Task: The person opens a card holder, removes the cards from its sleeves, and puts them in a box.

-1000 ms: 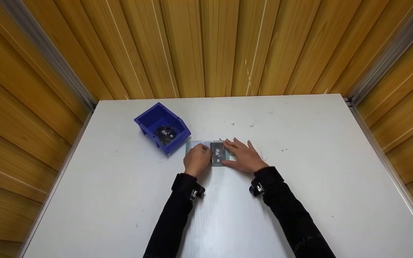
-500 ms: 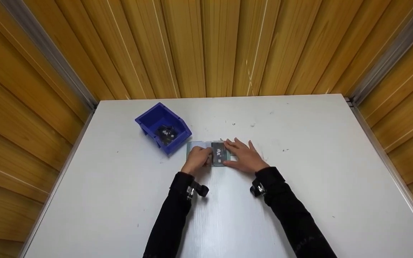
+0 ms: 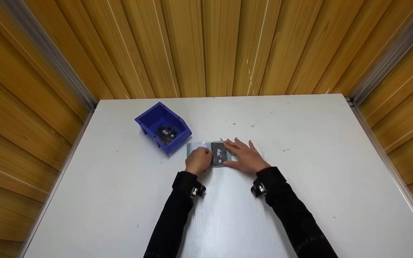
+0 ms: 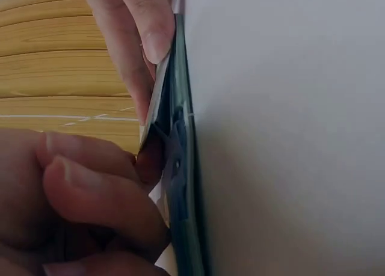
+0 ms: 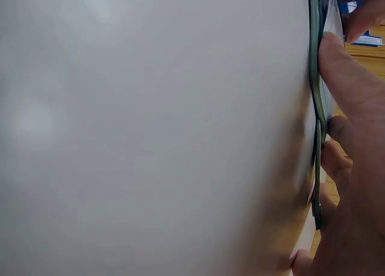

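1. Left hand (image 3: 198, 159): fingers curled in, knuckles up, at the left edge of the dark card (image 3: 219, 153). One fingertip sat against the raised edge (couldn't tell if it pinched the card, the pocket or nothing).
2. Right hand (image 3: 246, 157): spread wide, palm down, fingers fairly straight. Thumb and index touched the card's right side; nothing was wrapped in the grip.
3. Both forearms, in black sleeves (image 3: 167, 229), came in from the near edge and converged on the card.
4. Card: dark, white "Vip" lettering turned sideways, small pale square near the bottom. It lay between the hands on the opened holder (image 3: 195, 145), its left edge tilted up off it.
5. Holder: pale left flap, greenish edges, flat on the white table (image 3: 91, 186); right part mostly under the right hand.
6. Count: two hands, one holder, one card on it, one blue bin (image 3: 157, 115) up and left. More dark cards (image 3: 166, 134) lay overlapped inside (number unreadable).
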Demonstrator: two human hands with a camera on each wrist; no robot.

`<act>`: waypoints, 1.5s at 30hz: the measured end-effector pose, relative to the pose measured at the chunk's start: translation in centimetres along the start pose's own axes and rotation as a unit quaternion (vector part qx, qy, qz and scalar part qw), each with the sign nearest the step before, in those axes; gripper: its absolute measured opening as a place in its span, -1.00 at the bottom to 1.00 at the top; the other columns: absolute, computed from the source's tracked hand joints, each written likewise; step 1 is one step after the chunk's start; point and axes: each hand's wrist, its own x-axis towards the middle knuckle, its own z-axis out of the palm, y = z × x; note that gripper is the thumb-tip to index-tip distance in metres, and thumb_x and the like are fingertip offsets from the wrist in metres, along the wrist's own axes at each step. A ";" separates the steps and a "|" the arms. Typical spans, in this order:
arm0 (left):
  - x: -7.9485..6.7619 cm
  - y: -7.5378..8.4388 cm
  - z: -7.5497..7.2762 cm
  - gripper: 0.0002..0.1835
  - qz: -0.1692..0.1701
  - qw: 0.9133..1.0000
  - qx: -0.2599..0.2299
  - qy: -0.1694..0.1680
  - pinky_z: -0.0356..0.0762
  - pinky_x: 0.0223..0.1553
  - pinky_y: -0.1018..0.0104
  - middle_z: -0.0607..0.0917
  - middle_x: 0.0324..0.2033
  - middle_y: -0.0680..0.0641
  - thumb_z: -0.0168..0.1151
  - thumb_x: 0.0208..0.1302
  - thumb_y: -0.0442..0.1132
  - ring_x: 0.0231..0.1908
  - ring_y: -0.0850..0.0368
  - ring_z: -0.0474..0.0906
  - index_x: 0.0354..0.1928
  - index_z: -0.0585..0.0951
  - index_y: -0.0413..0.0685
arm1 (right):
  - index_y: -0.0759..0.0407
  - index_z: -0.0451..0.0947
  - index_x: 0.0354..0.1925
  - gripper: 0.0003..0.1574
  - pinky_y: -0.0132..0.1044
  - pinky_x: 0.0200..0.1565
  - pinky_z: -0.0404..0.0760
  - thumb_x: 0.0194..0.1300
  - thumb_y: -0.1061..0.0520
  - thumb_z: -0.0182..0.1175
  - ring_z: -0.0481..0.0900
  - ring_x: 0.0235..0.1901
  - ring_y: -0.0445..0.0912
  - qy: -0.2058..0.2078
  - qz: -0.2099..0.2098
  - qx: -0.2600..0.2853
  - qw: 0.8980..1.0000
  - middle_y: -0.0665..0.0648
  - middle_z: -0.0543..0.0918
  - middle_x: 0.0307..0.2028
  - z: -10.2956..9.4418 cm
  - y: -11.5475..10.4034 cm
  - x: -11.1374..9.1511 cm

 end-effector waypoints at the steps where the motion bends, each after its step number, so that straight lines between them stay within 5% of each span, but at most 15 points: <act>1: 0.0 0.0 0.0 -0.68 0.002 1.000 0.002 0.000 0.28 -0.52 0.27 0.62 -0.62 0.01 0.11 0.51 -0.11 -0.71 0.17 0.46 -0.40 0.69 -0.06 | 0.01 0.14 0.61 0.00 0.33 0.54 -0.25 0.42 -0.31 0.24 -0.05 0.64 0.15 -0.001 0.001 -0.001 1.000 0.08 0.18 0.61 0.0 0.0 0.0; 10: -0.2 -0.9 -0.5 -0.71 0.007 1.000 -0.006 0.026 0.34 -0.40 0.25 0.71 -0.43 -0.08 0.12 0.54 -0.12 -0.42 0.03 0.61 -0.33 0.68 -0.08 | 0.00 0.14 0.61 0.01 0.32 0.54 -0.24 0.42 -0.32 0.23 -0.05 0.64 0.15 -0.002 -0.004 -0.006 1.000 0.07 0.17 0.62 0.0 0.0 0.1; 22: -1.0 -1.8 -4.0 -0.71 0.021 0.997 0.040 0.064 0.42 -0.33 0.13 0.69 -0.40 -0.08 0.12 0.54 -0.13 -0.37 0.02 0.57 -0.36 0.63 -0.09 | 0.01 0.14 0.62 0.01 0.33 0.54 -0.24 0.41 -0.31 0.24 -0.05 0.64 0.15 0.001 -0.007 -0.009 1.000 0.08 0.16 0.62 0.1 0.1 0.1; 30: -1.2 -1.6 -6.8 -0.71 0.038 0.996 0.010 0.079 0.37 -0.34 0.18 0.66 -0.44 -0.05 0.10 0.57 -0.11 -0.39 0.03 0.56 -0.33 0.62 -0.07 | -0.01 0.12 0.62 0.02 0.32 0.54 -0.25 0.41 -0.33 0.23 -0.06 0.64 0.14 -0.004 -0.004 -0.013 1.000 0.08 0.14 0.62 0.2 0.2 0.2; 37: -0.5 -1.2 -9.8 -0.72 0.050 0.986 -0.001 0.157 0.40 -0.32 0.09 0.63 -0.45 -0.08 0.08 0.58 -0.12 -0.38 -0.04 0.56 -0.30 0.62 -0.09 | -0.01 0.13 0.62 0.02 0.33 0.54 -0.25 0.41 -0.31 0.25 -0.05 0.64 0.15 0.002 -0.006 -0.007 1.000 0.09 0.16 0.62 0.3 0.3 0.1; 45: 0.9 -2.4 -12.9 -0.71 0.013 0.965 0.012 0.261 0.57 -0.17 -0.12 0.80 -0.24 -0.22 0.10 0.57 -0.12 -0.21 -0.19 0.74 -0.11 0.72 -0.16 | 0.01 0.16 0.61 0.00 0.32 0.54 -0.26 0.41 -0.29 0.26 -0.05 0.64 0.14 0.004 -0.003 0.005 1.000 0.09 0.18 0.61 0.1 -0.1 0.0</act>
